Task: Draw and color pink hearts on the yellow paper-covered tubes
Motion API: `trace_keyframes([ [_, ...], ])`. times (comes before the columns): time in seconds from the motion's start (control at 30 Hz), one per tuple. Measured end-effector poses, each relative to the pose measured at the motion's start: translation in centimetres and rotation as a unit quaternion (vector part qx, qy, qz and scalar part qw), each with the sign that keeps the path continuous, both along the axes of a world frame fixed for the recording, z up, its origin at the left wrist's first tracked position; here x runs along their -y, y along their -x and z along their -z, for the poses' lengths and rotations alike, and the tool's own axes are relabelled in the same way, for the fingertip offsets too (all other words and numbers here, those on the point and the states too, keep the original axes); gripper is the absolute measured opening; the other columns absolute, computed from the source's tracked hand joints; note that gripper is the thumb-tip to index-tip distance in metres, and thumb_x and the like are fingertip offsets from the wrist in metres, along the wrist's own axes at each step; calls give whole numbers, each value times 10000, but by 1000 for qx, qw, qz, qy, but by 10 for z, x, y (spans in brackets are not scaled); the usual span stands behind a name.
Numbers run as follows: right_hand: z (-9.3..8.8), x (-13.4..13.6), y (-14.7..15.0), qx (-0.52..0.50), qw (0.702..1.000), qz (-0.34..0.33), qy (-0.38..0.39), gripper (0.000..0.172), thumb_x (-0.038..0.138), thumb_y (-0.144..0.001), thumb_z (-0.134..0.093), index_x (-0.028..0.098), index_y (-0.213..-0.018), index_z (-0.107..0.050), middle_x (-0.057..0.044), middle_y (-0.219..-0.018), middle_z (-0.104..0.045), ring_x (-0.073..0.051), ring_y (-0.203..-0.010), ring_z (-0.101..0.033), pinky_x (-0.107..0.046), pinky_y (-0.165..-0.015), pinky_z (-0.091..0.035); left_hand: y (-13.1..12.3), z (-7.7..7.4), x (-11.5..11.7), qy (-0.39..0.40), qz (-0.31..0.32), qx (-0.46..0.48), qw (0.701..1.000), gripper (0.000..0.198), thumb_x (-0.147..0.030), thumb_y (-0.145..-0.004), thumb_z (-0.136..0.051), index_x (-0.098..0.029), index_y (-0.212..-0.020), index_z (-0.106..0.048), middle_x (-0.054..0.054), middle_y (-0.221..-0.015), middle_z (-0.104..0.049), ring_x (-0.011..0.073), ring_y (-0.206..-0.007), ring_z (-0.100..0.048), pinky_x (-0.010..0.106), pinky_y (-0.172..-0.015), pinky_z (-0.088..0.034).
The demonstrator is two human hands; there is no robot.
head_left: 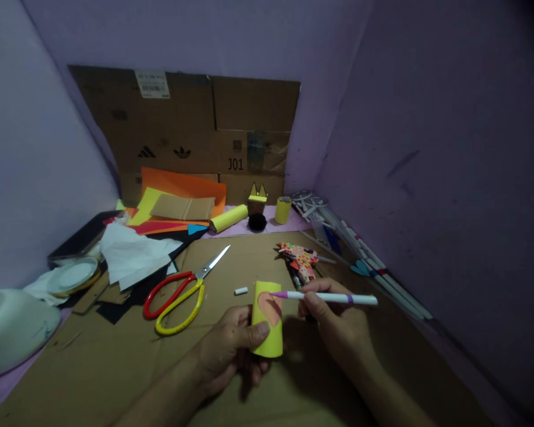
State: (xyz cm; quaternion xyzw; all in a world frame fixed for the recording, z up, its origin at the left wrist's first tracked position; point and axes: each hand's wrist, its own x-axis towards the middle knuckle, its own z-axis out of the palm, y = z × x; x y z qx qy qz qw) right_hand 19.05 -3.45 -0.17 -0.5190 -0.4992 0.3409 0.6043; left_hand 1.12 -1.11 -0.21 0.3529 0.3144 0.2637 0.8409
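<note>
My left hand [238, 347] is closed around a yellow paper tube [262, 344], its thumb pressed on the front. A pinkish-orange heart [268, 311] shows on the tube's face. Between the fingers of my right hand [333, 314] is a white felt-tip pen [338, 298] with a purple tip, which points left and meets the upper part of the heart. A small white pen cap [241, 291] lies on the cardboard just left of the tube. Scissors [182, 296] with one red and one yellow handle lie further left, blades apart from my hands.
Behind my right hand is a floral-patterned pouch [299, 256] with pens. A yellow roll [229, 218], a short yellow tube [283, 210] and a black round thing [257, 222] stand farther back. White tissue [133, 252] and coloured paper [182, 184] pile up left. White sticks [374, 261] line the right wall.
</note>
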Motion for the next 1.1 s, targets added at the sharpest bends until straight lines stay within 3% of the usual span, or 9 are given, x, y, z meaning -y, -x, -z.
trace_keyframes([
  [0.43, -7, 2, 2, 83, 997, 2, 4, 188, 364, -751, -642, 190, -683, -629, -3, -533, -631, -142, -471, -566, -225, -436, -450, -1, 0, 0, -12, -8, -11, 1000, 409, -379, -605, -773, -94, -828, -583, 32, -607, -605, 74, -400, -521, 139, -305, -440],
  [0.73, 1, -2, -1, -19, 999, -34, 14, 208, 387, -775, -634, 190, -720, -601, 9, -548, -608, -137, -508, -558, -231, -481, -441, 0, -3, 0, -11, 3, -15, 1000, 473, -393, -583, -779, -91, -885, -578, 84, -725, -648, 71, -421, -523, 140, -310, -432],
  [0.93, 2, -1, 0, -36, 996, -71, 42, 203, 378, -765, -654, 189, -711, -601, 10, -550, -616, -135, -510, -557, -231, -492, -437, 0, -2, 0, -14, 1, -21, 1000, 464, -399, -587, -774, -89, -872, -580, 45, -651, -608, 77, -416, -520, 145, -308, -434],
  [1.1, 2, -1, 0, -45, 997, -49, 26, 184, 360, -778, -649, 192, -723, -601, 19, -546, -606, -121, -512, -540, -220, -498, -424, -1, -5, 0, -11, -4, -31, 999, 485, -398, -570, -784, -82, -876, -580, 96, -735, -651, 69, -419, -520, 141, -310, -428],
])
